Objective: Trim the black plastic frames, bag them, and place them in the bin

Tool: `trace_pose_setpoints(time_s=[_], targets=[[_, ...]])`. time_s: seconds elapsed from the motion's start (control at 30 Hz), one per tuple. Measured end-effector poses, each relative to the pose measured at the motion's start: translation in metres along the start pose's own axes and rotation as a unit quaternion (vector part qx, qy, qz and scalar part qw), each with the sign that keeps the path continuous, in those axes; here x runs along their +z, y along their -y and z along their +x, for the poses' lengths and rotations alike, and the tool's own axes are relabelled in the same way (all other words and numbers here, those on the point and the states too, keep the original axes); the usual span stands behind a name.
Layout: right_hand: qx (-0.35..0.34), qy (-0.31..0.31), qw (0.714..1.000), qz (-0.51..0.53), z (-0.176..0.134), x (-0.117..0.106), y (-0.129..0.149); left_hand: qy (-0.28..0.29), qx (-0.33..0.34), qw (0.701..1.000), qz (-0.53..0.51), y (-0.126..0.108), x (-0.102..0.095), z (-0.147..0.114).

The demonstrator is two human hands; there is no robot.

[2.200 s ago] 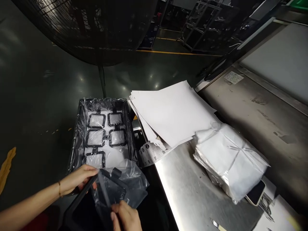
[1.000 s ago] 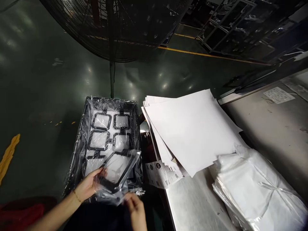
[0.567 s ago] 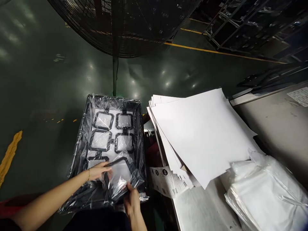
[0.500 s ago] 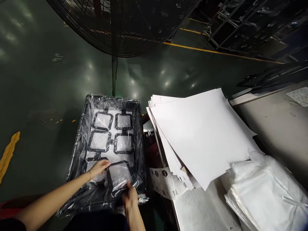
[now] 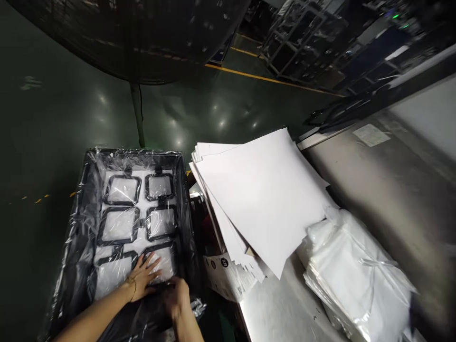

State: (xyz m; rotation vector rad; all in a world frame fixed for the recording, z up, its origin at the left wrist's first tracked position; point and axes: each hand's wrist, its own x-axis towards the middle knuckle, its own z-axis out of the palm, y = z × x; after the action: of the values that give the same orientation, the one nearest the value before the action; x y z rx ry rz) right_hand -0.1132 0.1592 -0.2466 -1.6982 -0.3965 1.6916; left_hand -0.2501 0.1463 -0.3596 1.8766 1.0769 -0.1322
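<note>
Black square frames in clear plastic bags, such as the far-left bagged frame (image 5: pixel 123 190), lie in two columns on a white sheet (image 5: pixel 142 211). They are inside a black bin (image 5: pixel 80 209) lined with clear plastic film. My left hand (image 5: pixel 141 279), fingers spread, rests on the left side of the near-right bagged frame (image 5: pixel 164 261). My right hand (image 5: pixel 178 297) is at that frame's near edge, its fingers curled and blurred by motion. Whether it grips anything is not visible. Part of the near-left bagged frame (image 5: pixel 116 273) is behind my left wrist.
Right of the bin, a stack of white sheets (image 5: pixel 256 199) lies on a metal table (image 5: pixel 281 304). Beside it is a pile of clear plastic bags (image 5: pixel 359 275). A large fan (image 5: pixel 117 42) stands beyond the bin on the green floor (image 5: pixel 199 111).
The near-right bagged frame, held tilted between both hands earlier, now lies down in the bin. My left hand has moved onto it and spread its fingers. The camera view has turned right.
</note>
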Motion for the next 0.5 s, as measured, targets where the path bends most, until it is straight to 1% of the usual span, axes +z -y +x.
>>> trace_pose_setpoints(time_s=[0.07, 0.1, 0.13, 0.17, 0.2, 0.23, 0.27, 0.3, 0.33, 0.37, 0.4, 0.47, 0.5], targets=[[-0.056, 0.027, 0.997, -0.051, -0.030, -0.012, 0.041, 0.018, -0.011, 1.000, 0.011, 0.004, 0.002, 0.007], [-0.099, 0.046, 0.991, -0.078, -0.043, -0.020, 0.067, 0.023, -0.015, 1.000, 0.010, 0.005, 0.001, 0.008], [-0.150, 0.049, 0.982, -0.104, -0.051, -0.028, 0.096, 0.021, -0.019, 1.000, 0.004, 0.005, 0.001, 0.008], [-0.216, 0.042, 0.963, -0.154, -0.055, -0.036, 0.126, 0.011, -0.023, 1.000, -0.006, 0.003, 0.000, 0.007], [-0.330, -0.016, 0.886, -0.324, -0.053, -0.044, 0.155, -0.006, -0.027, 0.999, -0.020, 0.000, -0.003, 0.006], [-0.382, -0.125, 0.790, -0.464, -0.047, -0.051, 0.181, -0.030, -0.032, 0.998, -0.037, -0.003, -0.006, 0.004], [-0.379, -0.173, 0.764, -0.493, -0.037, -0.056, 0.202, -0.060, -0.038, 0.996, -0.058, -0.006, -0.010, 0.003], [-0.369, -0.197, 0.754, -0.506, -0.026, -0.059, 0.217, -0.095, -0.048, 0.991, -0.083, -0.009, -0.017, 0.002], [-0.358, -0.205, 0.743, -0.527, -0.017, -0.061, 0.225, -0.131, -0.061, 0.983, -0.114, -0.011, -0.025, 0.002], [-0.349, -0.199, 0.738, -0.542, -0.009, -0.060, 0.227, -0.167, -0.076, 0.972, -0.149, -0.012, -0.036, 0.002], [-0.349, -0.188, 0.728, -0.559, -0.006, -0.058, 0.222, -0.198, -0.093, 0.957, -0.191, -0.011, -0.050, 0.001], [-0.363, -0.158, 0.702, -0.592, -0.009, -0.050, 0.201, -0.245, -0.126, 0.918, -0.286, -0.008, -0.085, -0.002], [-0.375, -0.142, 0.689, -0.604, -0.015, -0.045, 0.187, -0.250, -0.138, 0.897, -0.338, -0.005, -0.106, -0.006]])
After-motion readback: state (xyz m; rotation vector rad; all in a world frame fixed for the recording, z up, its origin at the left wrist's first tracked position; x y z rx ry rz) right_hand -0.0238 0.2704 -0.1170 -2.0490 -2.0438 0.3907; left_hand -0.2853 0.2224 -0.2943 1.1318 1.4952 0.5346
